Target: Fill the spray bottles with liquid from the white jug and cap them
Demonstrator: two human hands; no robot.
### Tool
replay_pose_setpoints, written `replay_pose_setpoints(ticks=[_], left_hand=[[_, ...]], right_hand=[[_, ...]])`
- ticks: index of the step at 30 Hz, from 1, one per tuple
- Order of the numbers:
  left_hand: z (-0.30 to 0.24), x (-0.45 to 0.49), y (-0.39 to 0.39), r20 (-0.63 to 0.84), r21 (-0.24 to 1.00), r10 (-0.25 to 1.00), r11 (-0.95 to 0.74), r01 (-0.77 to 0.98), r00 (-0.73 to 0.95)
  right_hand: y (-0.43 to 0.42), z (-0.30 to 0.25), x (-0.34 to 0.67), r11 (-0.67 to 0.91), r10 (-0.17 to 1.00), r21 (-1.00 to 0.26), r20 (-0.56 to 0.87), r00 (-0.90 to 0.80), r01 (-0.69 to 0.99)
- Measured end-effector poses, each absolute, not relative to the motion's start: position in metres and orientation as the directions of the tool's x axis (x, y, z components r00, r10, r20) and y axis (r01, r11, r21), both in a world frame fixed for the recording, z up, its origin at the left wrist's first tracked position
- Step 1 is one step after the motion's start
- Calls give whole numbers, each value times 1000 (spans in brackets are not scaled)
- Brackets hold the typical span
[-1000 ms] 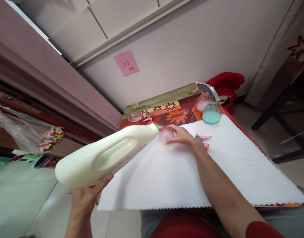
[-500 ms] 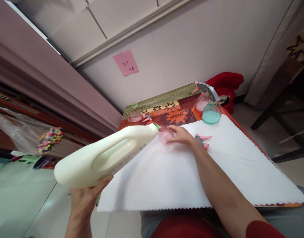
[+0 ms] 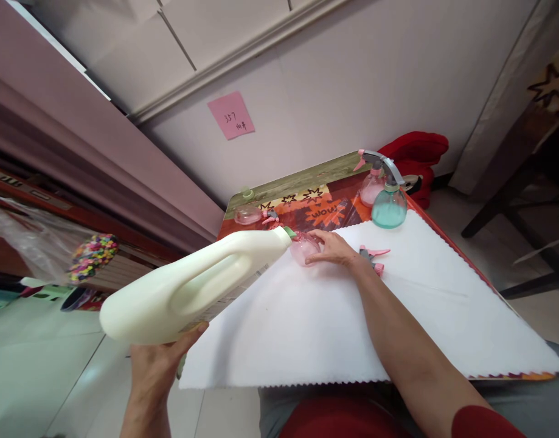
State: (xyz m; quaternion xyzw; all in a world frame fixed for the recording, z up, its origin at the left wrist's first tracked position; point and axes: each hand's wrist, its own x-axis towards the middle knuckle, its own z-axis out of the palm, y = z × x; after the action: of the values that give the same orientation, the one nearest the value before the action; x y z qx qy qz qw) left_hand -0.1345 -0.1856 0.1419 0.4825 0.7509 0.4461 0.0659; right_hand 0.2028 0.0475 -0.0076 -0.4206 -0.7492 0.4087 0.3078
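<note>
My left hand (image 3: 165, 353) is closed under the base end of a large cream jug (image 3: 201, 280) with a built-in handle. The jug is tilted, its green spout at the mouth of a small pink, see-through spray bottle (image 3: 303, 250). Around the right side of that bottle my right hand (image 3: 331, 248) is wrapped, steadying it on the white cloth (image 3: 297, 334). The bottle's top is off. A grey and pink spray head (image 3: 373, 258) lies on the cloth just right of my right hand, its thin clear tube stretching rightward. Whether liquid is flowing I cannot tell.
At the table's back right stand a teal spray bottle (image 3: 388, 210) and a pink one (image 3: 370, 190). Another pink spray bottle (image 3: 248, 214) lies on its side at the back left, near a green cap (image 3: 247, 194). A red plush toy (image 3: 418, 164) sits behind the table.
</note>
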Motion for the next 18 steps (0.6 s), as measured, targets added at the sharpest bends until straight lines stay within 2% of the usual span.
replay_pose_setpoints(ticks=[9,18], left_hand=[[144,-127,-184,331,762,784,107,639,-525],[146,-127,-186,354,702,786,134,699,-507]], right_hand=[[48,-8,202,314,885,-866,118,-451,390],[46,-6,203,309,883,-870,113,-455,384]])
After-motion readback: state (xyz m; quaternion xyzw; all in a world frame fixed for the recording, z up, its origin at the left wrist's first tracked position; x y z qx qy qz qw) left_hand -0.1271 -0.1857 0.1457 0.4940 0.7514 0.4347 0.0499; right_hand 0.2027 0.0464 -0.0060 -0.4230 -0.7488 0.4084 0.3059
